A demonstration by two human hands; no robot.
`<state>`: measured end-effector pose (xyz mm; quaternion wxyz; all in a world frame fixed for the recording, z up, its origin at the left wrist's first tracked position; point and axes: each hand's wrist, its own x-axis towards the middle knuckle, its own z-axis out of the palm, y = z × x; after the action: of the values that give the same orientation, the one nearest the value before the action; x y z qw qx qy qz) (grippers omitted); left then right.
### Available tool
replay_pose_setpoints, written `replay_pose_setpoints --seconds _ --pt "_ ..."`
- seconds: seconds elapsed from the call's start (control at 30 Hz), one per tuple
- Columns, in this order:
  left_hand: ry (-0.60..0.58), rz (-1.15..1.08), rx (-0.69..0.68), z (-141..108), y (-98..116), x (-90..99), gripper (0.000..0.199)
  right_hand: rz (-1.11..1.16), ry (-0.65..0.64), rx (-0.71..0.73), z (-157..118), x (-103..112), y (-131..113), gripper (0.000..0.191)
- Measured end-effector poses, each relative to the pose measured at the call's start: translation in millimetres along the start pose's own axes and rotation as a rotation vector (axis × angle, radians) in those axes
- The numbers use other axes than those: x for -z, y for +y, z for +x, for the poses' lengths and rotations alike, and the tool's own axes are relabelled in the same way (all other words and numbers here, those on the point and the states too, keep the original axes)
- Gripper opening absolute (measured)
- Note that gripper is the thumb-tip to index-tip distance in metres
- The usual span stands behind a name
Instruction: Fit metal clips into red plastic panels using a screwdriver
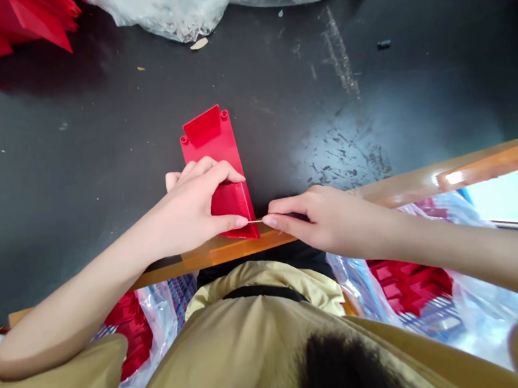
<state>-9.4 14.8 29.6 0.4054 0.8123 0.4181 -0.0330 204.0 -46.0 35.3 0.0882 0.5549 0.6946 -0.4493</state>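
Observation:
A red plastic part [217, 149] with a raised end wall and small round bosses at its far corners lies on the dark table, its near end at the wooden edge. My left hand [195, 204] is closed over its middle, fingers across it and thumb along the near end. From the right, my right hand [314, 216] pinches a thin metal rod [255, 221] between thumb and fingertips. The rod's other end reaches my left thumb tip at the red part's near right corner. What the rod's far tip touches is hidden.
Red plastic parts [14, 28] are piled at the far left, beside clear plastic bags [184, 10]. A small black piece [383, 44] lies at the right. Below the wooden table edge [424, 179], baskets lined with plastic hold more red parts [407, 283].

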Motion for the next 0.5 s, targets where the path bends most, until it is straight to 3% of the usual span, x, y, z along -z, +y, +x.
replay_pose_setpoints --seconds 0.23,0.37,0.5 --pt "-0.028 0.018 0.095 4.6 8.9 -1.7 0.036 0.122 -0.079 -0.024 1.9 -1.5 -3.3 0.038" --pt "-0.024 -0.022 0.034 3.5 0.9 -0.1 0.040 0.208 -0.050 0.002 2.1 -8.1 2.3 0.039" --pt "-0.058 -0.096 -0.006 -1.2 -6.2 3.5 0.042 0.553 -0.002 0.032 -0.1 -17.5 16.0 0.044"
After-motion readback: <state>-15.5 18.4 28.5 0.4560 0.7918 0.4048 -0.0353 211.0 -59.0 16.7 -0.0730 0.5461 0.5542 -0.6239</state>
